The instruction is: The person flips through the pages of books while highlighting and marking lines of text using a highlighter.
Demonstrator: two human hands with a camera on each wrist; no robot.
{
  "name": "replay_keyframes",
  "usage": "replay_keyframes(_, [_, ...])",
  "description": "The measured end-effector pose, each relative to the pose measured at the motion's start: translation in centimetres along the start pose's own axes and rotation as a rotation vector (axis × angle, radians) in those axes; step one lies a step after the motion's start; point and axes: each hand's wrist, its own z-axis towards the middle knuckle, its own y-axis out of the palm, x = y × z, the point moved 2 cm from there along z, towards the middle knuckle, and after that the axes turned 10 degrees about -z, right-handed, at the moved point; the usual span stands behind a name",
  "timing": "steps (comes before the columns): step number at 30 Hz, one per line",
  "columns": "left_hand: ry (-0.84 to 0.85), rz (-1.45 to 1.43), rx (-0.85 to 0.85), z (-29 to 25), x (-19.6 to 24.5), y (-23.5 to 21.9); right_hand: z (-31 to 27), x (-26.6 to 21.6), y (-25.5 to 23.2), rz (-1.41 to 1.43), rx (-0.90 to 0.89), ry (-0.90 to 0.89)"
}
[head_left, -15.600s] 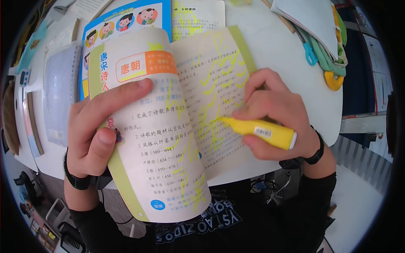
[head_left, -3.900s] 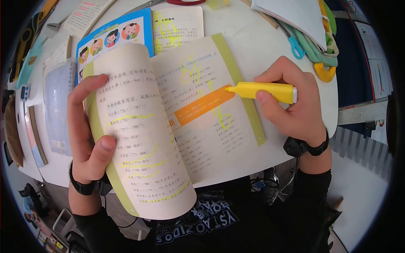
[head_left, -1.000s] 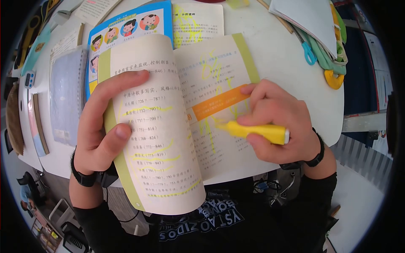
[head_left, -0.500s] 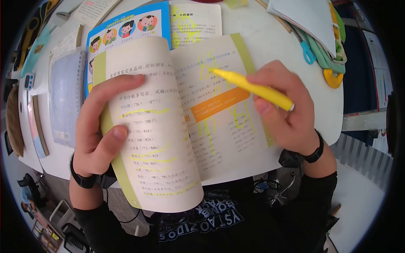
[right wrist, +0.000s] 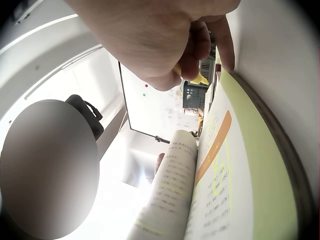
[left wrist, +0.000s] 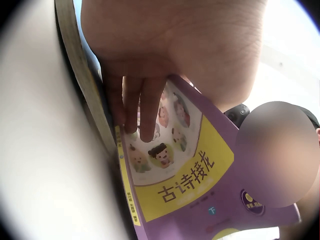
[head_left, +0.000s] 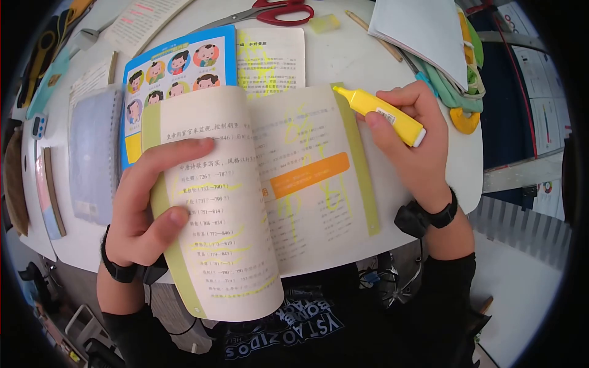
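Worktop: round white worktop (head_left: 392, 49), cluttered.
Left hand (head_left: 150, 202): fingers curled, grips open printed booklet (head_left: 264, 184).
Right hand (head_left: 408, 138): pinches yellow plastic highlighter (head_left: 380, 115).

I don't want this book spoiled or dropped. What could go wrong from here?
The uncapped highlighter in the right hand hovers at the open book's top corner; a slip could streak it. The book overhangs the table edge, with only the left hand gripping its curled left pages, so it might slide off.
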Motion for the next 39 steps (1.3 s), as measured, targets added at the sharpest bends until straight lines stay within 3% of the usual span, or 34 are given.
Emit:
replay_keyframes(7, [0.035, 0.038, -0.016, 0.3, -0.1, -0.1, 0.5, 0.2, -0.2, 0.039, 0.027, 0.007])
replay_keyframes(9, [0.035, 0.04, -0.004, 0.3, 0.0, 0.0, 0.6, 0.2, -0.3, -0.106, -0.061, -0.031])
replay_keyframes(16, [0.041, 0.048, -0.012, 0.4, -0.1, 0.0, 0.7, 0.2, 0.4, -0.073, -0.02, 0.001])
replay_keyframes(21, [0.032, 0.044, -0.002, 0.3, -0.2, 0.1, 0.4, -0.3, 0.2, -0.13, -0.105, -0.018])
replay_keyframes(25, [0.016, 0.025, -0.014, 0.3, -0.1, 0.0, 0.7, 0.1, -0.1, -0.128, -0.022, -0.006])
replay_keyframes(27, [0.027, 0.047, -0.017, 0.4, -0.1, -0.1, 0.5, 0.1, -0.6, -0.102, -0.205, -0.096])
replay_keyframes(30, [0.027, 0.06, -0.021, 0.3, -0.1, -0.1, 0.1, -0.1, -0.5, -0.023, -0.311, -0.158])
replay_keyframes(33, [0.016, 0.042, -0.01, 0.3, -0.1, 0.1, 0.2, 0.1, -0.4, -0.006, -0.176, -0.023])
replay_keyframes(34, [0.012, 0.034, 0.006, 0.3, -0.1, 0.2, 0.3, 0.3, -0.1, -0.007, -0.174, -0.023])
replay_keyframes(36, [0.009, 0.047, -0.004, 0.3, -0.1, 0.0, 0.8, 0.7, 0.3, -0.028, -0.008, -0.053])
replay_keyframes(39, [0.01, 0.067, -0.029, 0.3, 0.0, -0.3, 0.7, 0.5, 0.0, -0.1, -0.031, -0.075])
